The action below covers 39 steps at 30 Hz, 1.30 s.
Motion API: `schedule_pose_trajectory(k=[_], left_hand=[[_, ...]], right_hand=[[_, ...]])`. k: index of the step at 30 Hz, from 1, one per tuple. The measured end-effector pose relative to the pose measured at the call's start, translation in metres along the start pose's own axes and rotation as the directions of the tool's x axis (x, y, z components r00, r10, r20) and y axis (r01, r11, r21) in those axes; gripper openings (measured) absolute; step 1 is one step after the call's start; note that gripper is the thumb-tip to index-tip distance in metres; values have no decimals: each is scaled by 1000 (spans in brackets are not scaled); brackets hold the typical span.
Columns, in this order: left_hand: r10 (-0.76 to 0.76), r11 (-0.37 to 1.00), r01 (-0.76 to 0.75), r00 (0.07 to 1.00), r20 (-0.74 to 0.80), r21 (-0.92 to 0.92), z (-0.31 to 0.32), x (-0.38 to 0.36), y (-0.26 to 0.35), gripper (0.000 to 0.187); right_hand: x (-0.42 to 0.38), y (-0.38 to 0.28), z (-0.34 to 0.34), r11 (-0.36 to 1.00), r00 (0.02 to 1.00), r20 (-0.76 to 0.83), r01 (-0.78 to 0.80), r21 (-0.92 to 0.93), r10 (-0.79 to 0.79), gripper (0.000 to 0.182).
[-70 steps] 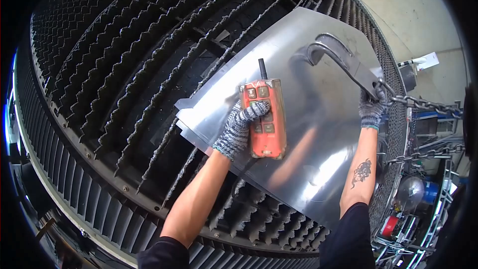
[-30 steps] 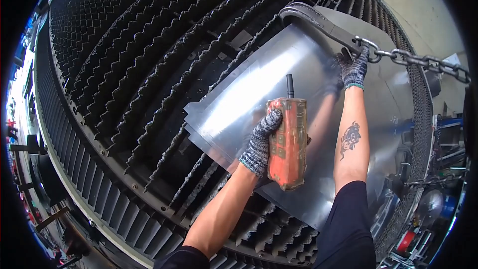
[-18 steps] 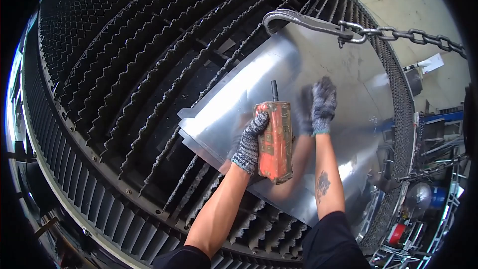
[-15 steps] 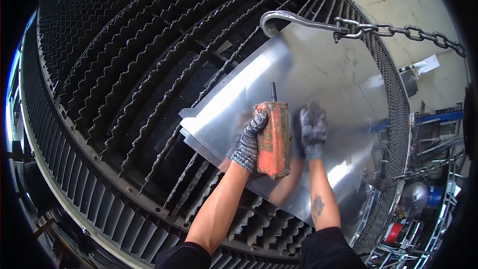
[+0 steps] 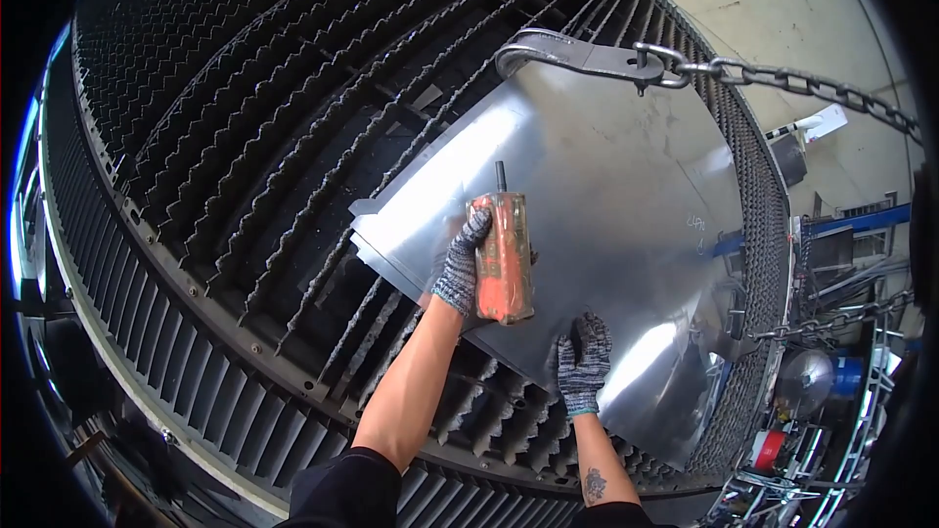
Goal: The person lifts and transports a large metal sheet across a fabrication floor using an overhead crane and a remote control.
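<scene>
My left hand (image 5: 463,259), in a grey knitted glove, is wrapped round a worn orange crane remote control (image 5: 504,269) with a short black antenna pointing up. Beneath it lies a large curved sheet of shiny metal (image 5: 587,176). My right hand (image 5: 585,364), gloved the same way, is open over the near edge of this sheet, fingers pointing away from me and the thumb apart. A steel hook (image 5: 567,51) on a chain (image 5: 773,78) overlaps the far edge of the sheet.
Under the sheet spreads a round bed of dark slats (image 5: 293,186) with jagged upper edges. A ribbed outer ring (image 5: 186,352) curves along the left. At the right are a blue beam (image 5: 861,225), a second chain (image 5: 831,318) and metal racks. Pale floor (image 5: 763,10) shows at top right.
My right hand has drawn back across the sheet toward me, to its near edge. The remote control stays in my left hand, a little further left in view. The hook looks turned.
</scene>
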<state>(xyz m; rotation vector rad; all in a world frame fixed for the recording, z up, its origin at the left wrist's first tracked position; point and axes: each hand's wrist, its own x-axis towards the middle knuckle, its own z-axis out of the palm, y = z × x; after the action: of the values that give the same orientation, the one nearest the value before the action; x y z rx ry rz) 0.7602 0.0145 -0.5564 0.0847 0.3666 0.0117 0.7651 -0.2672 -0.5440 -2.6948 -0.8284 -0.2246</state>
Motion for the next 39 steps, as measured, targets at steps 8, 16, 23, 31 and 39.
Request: schedule_pose_trajectory(k=[8, 16, 23, 31, 39], left_hand=[[55, 994, -49, 997, -53, 99, 15, -4, -2, 70], [29, 998, -24, 996, -86, 62, -3, -3, -6, 64], [94, 995, -92, 994, -57, 42, 19, -5, -1, 51], [247, 955, -243, 969, -6, 168, 2, -5, 5, 59], [248, 932, -276, 958, 142, 234, 49, -7, 1, 55]], right_hand=[[2, -3, -10, 1000, 999, -35, 3, 11, -2, 42], [-1, -5, -2, 998, 999, 9, 40, -50, -40, 37], [2, -8, -9, 996, 998, -60, 10, 92, -4, 38], [3, 4, -13, 996, 986, -140, 94, 6, -92, 40], [1, 6, -25, 995, 994, -98, 32, -100, -41, 42]])
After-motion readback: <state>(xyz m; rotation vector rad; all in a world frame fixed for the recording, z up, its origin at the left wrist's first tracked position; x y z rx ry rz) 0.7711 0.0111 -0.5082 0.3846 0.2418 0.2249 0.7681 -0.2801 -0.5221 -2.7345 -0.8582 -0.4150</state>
